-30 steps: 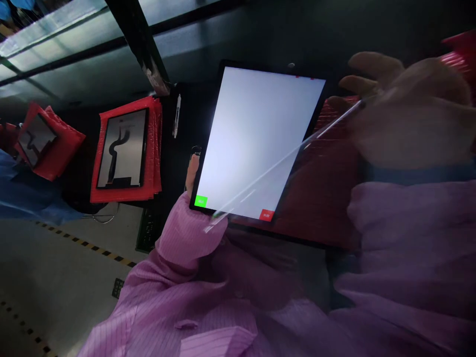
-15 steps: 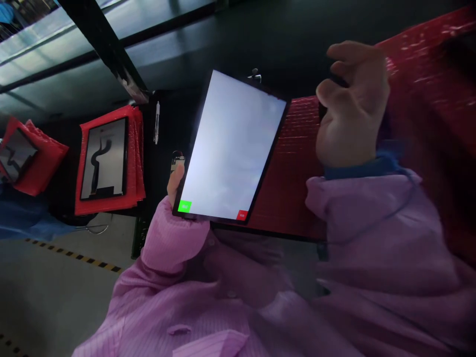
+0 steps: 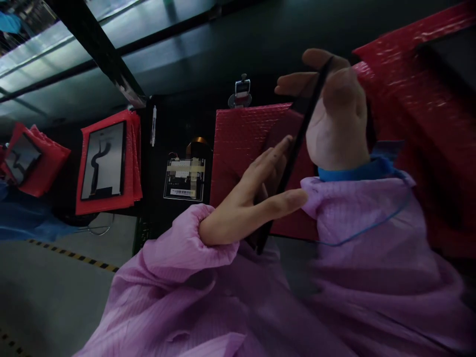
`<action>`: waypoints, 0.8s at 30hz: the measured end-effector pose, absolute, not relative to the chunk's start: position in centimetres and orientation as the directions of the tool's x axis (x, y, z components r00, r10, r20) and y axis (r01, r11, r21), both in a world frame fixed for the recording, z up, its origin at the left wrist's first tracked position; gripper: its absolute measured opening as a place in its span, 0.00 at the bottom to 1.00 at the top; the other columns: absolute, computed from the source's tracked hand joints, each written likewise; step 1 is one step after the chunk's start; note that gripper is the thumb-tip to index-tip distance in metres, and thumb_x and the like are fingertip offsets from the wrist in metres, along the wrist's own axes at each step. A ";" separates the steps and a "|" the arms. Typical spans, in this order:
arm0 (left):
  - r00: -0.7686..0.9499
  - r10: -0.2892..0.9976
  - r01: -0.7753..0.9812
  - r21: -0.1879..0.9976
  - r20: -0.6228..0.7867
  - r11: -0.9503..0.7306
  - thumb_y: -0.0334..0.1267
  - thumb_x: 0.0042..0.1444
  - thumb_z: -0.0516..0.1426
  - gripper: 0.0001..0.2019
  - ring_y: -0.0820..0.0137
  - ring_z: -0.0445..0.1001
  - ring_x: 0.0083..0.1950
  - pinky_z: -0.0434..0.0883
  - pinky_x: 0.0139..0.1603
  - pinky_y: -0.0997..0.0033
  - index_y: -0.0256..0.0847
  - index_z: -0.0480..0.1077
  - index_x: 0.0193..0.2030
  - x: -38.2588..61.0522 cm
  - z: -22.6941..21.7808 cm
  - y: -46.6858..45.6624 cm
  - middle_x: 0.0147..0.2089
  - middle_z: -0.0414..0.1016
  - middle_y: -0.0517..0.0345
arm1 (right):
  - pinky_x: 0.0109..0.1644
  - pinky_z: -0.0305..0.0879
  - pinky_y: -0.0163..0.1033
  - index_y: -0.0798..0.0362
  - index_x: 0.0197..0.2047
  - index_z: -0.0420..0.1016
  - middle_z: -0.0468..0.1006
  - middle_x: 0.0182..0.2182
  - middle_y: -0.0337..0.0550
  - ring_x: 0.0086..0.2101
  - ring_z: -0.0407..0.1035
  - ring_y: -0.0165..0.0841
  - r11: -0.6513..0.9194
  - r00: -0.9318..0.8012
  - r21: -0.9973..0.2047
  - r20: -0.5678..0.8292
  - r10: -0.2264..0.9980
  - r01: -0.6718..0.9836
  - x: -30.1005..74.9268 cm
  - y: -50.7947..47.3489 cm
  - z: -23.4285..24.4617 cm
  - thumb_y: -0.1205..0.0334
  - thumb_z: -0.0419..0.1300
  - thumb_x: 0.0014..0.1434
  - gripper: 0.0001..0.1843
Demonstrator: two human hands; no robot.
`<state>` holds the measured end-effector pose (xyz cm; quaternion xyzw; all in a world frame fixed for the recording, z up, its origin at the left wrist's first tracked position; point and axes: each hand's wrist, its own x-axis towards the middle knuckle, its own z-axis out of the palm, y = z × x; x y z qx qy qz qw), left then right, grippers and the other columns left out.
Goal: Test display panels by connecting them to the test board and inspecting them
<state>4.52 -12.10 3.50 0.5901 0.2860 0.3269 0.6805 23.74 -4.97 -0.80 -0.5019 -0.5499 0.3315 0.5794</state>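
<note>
A thin dark display panel (image 3: 305,124) stands tilted, nearly edge-on to me, above the red bubble-wrap sheet. My left hand (image 3: 249,201) holds its lower part, fingers along the left face and thumb across the near edge. Around the upper end is my right hand (image 3: 340,109), thumb on the right side and fingers reaching past to the left. The panel's lit face does not show. To the left of my left hand, a circuit board (image 3: 184,178) with tape strips and an orange flex cable (image 3: 199,142) lies on the dark table.
A metal clamp (image 3: 242,91) stands behind the red bubble-wrap sheet (image 3: 238,134). At left, a panel (image 3: 105,161) rests on stacked red pouches (image 3: 134,171), near a pen (image 3: 153,126). More red wrap (image 3: 401,54) lies at right. Another person's blue sleeve (image 3: 33,213) shows far left.
The panel has turned from its bright white face to nearly edge-on and moved right. My right hand has come to its upper end. The circuit board and clamp are now uncovered.
</note>
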 end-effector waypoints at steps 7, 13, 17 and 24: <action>0.185 0.811 0.565 0.615 0.555 -0.549 0.41 0.71 0.54 0.11 0.60 0.73 0.60 0.72 0.64 0.56 0.44 0.76 0.51 -3.0 -1.7 -13.9 0.57 0.75 0.49 | 0.59 0.72 0.53 0.42 0.52 0.78 0.84 0.43 0.42 0.45 0.79 0.42 0.498 0.326 -0.866 0.461 0.825 -0.035 23.6 -4.2 -1.6 0.31 0.65 0.58 0.29; 0.263 0.823 0.892 0.198 0.503 -0.406 0.39 0.71 0.53 0.17 0.54 0.69 0.61 0.70 0.63 0.51 0.36 0.73 0.60 -6.5 -5.5 -14.3 0.64 0.64 0.34 | 0.59 0.70 0.51 0.44 0.54 0.76 0.83 0.40 0.41 0.45 0.79 0.39 0.517 0.310 -0.852 0.471 0.825 -0.083 23.4 -4.3 -1.4 0.32 0.68 0.56 0.32; 0.355 0.828 0.898 0.090 0.435 -0.432 0.43 0.72 0.50 0.20 0.50 0.68 0.64 0.68 0.63 0.48 0.41 0.73 0.64 -6.3 -5.8 -14.4 0.66 0.63 0.34 | 0.59 0.70 0.52 0.42 0.55 0.75 0.83 0.41 0.43 0.45 0.79 0.41 0.499 0.317 -0.866 0.463 0.828 -0.038 23.4 -4.3 -1.5 0.30 0.66 0.57 0.31; 0.404 0.823 0.891 0.033 0.399 -0.453 0.45 0.72 0.50 0.22 0.50 0.68 0.64 0.67 0.62 0.49 0.45 0.74 0.66 -6.6 -5.4 -14.2 0.66 0.65 0.35 | 0.59 0.70 0.53 0.43 0.57 0.71 0.83 0.42 0.45 0.46 0.79 0.41 0.503 0.297 -0.863 0.492 0.819 0.042 23.7 -4.0 -2.0 0.29 0.61 0.60 0.33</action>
